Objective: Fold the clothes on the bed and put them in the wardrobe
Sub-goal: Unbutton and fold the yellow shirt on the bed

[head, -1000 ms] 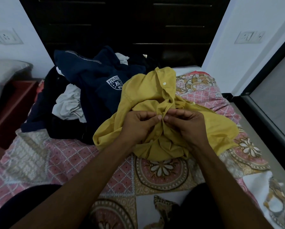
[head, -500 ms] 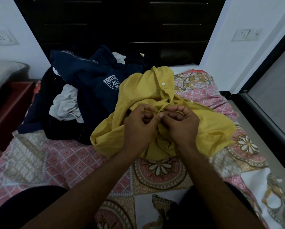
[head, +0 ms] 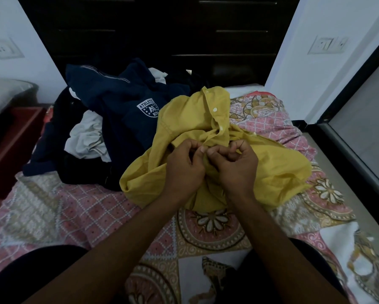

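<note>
Head view: the left hand point(head: 184, 166) and the right hand point(head: 235, 166) are close together in the middle, with the thumb tips nearly touching. Both hands have curled fingers and pinch the front strip of the yellow shirt point(head: 278, 172) between thumb and finger. I cannot tell if a button is caught in the pinch.

The yellow shirt lies in a bunch on the bed point(head: 74, 216), under and around both hands. Its top part points to 12 o'clock from the hands, and a small white button point(head: 214, 109) shows on it there.

At 10 o'clock from the hands is a heap of other clothes, touching the left edge of the shirt. A navy top point(head: 118, 102) with a white badge lies on top of the heap. A white cloth point(head: 87, 137) peeks out at 9 o'clock of the navy top, and black clothes point(head: 74, 170) lie under it.

The bed has a pink and tan sheet with big flower rings. At 12 o'clock, past the clothes, stands a dark wooden board point(head: 184, 29). A switch plate point(head: 327, 44) is on the white wall at 2 o'clock. A red-brown side table point(head: 15, 137) and a grey pillow point(head: 4, 93) are far out at 9 o'clock.
</note>
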The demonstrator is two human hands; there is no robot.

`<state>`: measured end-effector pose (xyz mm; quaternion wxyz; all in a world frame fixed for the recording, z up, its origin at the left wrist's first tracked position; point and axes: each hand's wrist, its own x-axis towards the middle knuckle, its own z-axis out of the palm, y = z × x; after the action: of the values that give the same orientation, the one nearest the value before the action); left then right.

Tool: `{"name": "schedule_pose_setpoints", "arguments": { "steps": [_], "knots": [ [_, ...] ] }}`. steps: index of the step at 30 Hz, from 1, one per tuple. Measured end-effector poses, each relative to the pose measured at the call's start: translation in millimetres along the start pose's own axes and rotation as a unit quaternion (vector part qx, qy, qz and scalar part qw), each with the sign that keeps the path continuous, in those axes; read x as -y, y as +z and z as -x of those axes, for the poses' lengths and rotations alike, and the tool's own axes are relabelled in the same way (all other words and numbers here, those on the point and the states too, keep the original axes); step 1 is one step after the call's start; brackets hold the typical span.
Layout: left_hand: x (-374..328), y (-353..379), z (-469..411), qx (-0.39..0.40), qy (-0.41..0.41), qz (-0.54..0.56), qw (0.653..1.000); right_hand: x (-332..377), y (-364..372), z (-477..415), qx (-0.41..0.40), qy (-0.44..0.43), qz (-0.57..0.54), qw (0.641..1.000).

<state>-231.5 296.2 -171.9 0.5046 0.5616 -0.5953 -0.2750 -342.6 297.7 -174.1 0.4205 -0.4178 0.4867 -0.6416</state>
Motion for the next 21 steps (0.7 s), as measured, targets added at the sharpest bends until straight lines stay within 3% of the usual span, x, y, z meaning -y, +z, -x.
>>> {"name": "schedule_pose_setpoints", "arguments": {
  "steps": [4,7,9,11,14,17,19,21],
  "knots": [
    [3.7,-1.7,-9.1,0.083,-0.110,0.102,0.985,10.5,-4.0,-5.1,0.014,0.093,-0.080,0.992],
    [4.0,-6.7,-12.9,0.152,-0.178,0.244,0.941,11.8,-8.5,-9.4,0.020,0.211,-0.191,0.959],
    [3.8,-12.4,-17.4,0.188,-0.177,0.247,0.934,9.8,-11.8,-12.9,0.049,0.257,-0.227,0.938],
    [3.4,-16.1,-20.9,0.201,-0.152,0.198,0.947,7.7,-14.1,-14.7,0.065,0.251,-0.209,0.943],
    [1.5,-18.4,-19.8,0.133,-0.092,0.121,0.979,6.2,-12.6,-12.9,0.060,0.167,-0.132,0.975],
    [-5.0,-15.8,-16.9,0.059,-0.046,0.104,0.992,6.3,-13.6,-10.0,0.031,-0.024,0.055,0.998],
    [-8.0,-15.5,-19.0,0.012,-0.031,0.113,0.993,8.4,-14.4,-9.3,0.025,-0.154,0.158,0.975],
    [-11.0,-17.5,-23.1,-0.034,-0.038,0.126,0.991,7.5,-13.3,-6.1,0.033,-0.253,0.283,0.925]
  ]
}}
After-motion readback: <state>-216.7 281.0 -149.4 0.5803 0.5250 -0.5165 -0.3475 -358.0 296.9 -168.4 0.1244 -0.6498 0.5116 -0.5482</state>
